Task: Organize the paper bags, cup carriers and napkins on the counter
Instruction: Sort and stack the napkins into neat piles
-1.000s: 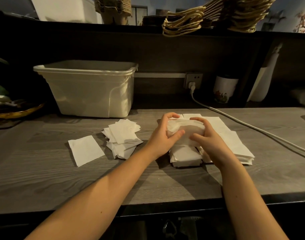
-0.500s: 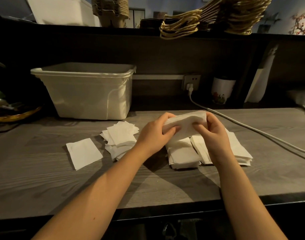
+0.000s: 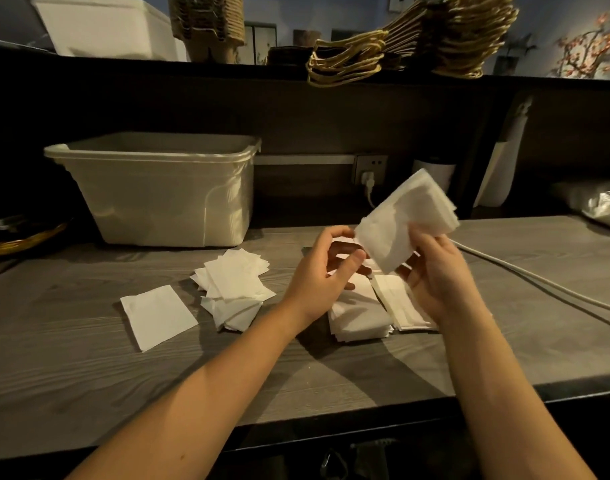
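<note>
Gripping a plain white napkin stack, right hand above counter.

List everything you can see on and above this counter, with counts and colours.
White paper napkin bundle: one, white, held above the grey wooden counter.
Single flat napkin: one, white, counter left.
Loose napkin pile: one, white, beside it.
Napkin stacks: two, white, counter centre.
Cream plastic tub: one, cream, back left.
White power cable: one, white, counter right.
Rope-handled paper bags: several, brown, top shelf.
Cardboard cup carriers: one stack, brown, top shelf.
Left hand: one, at the bundle's corner, grip unclear.
Right hand: one, fingers grip the bundle.
</note>
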### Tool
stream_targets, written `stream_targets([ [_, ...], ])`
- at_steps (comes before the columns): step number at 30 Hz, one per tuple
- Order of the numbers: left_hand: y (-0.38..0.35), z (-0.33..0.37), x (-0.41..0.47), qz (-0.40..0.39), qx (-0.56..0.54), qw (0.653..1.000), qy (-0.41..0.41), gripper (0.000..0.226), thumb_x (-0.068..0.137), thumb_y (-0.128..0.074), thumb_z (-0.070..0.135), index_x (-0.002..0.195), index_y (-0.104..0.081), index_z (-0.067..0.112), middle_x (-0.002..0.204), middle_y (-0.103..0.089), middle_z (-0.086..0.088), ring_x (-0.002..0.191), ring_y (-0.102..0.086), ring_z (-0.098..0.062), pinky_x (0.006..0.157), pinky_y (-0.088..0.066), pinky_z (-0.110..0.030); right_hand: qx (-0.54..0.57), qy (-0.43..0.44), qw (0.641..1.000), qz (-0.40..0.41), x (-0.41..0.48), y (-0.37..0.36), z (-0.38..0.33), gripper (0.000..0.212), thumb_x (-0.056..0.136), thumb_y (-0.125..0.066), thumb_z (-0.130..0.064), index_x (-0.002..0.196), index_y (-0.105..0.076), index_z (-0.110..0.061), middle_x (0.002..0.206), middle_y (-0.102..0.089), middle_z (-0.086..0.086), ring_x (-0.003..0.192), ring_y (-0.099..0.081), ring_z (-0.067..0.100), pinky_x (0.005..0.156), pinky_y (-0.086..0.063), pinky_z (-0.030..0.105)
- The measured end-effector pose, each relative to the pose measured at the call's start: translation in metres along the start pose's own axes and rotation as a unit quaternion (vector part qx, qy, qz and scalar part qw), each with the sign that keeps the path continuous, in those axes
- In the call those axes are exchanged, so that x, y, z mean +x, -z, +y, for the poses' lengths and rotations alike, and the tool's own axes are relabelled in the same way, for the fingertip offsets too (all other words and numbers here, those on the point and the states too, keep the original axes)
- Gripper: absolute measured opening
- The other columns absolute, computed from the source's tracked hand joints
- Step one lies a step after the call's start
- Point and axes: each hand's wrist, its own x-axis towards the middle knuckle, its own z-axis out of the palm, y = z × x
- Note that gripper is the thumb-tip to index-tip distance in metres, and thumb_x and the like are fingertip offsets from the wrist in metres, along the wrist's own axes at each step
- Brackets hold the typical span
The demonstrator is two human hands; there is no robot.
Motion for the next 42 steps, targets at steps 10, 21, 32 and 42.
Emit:
stream_targets([
  [10,0.008,-0.014,0.001,-0.007,0.123,0.992,0.008,0.021,0.095,-0.05,0.023,0.111,-0.041,0.033,0.096,-0.058,0.009,0.079,-0.062,0.001,0.076,-0.056,-0.033,-0.353,-0.04,0.933,0.054,0.006,0.034,-0.018,0.044,0.094,-0.054,-0.022,0.135,-0.042,-0.015,0.123,-0.056,0.012,0.099,-0.058,0.025,0.077,-0.053,0.04],
  [21,0.01,-0.019,0.004,-0.004,0.142,0.99,0.014,0.022,0.095,-0.05,0.025,0.112,-0.039,0.034,0.097,-0.058,0.009,0.08,-0.062,-0.001,0.078,-0.055,-0.032,-0.712,-0.058,0.699,-0.038,0.005,0.017,-0.003,0.046,0.097,-0.047,-0.023,0.141,-0.036,-0.012,0.133,-0.052,0.012,0.117,-0.05,0.026,0.093,-0.039,0.034],
  [32,0.009,-0.018,0.003,-0.006,0.153,0.988,0.011,0.023,0.095,-0.048,0.025,0.114,-0.037,0.033,0.101,-0.057,0.005,0.081,-0.062,-0.004,0.076,-0.055,-0.028,-0.725,0.0,0.689,0.004,0.003,0.015,0.006,0.056,0.095,-0.048,-0.013,0.146,-0.026,-0.016,0.134,-0.05,0.014,0.12,-0.048,0.03,0.095,-0.04,0.037],
  [42,0.007,-0.017,0.002,-0.015,0.143,0.989,0.023,0.024,0.095,-0.048,0.025,0.114,-0.037,0.034,0.104,-0.056,0.003,0.081,-0.062,-0.005,0.077,-0.055,-0.031,-0.752,0.05,0.657,0.016,-0.004,0.015,0.026,0.056,0.095,-0.045,-0.01,0.145,-0.022,-0.017,0.13,-0.048,0.015,0.114,-0.051,0.032,0.091,-0.042,0.039],
])
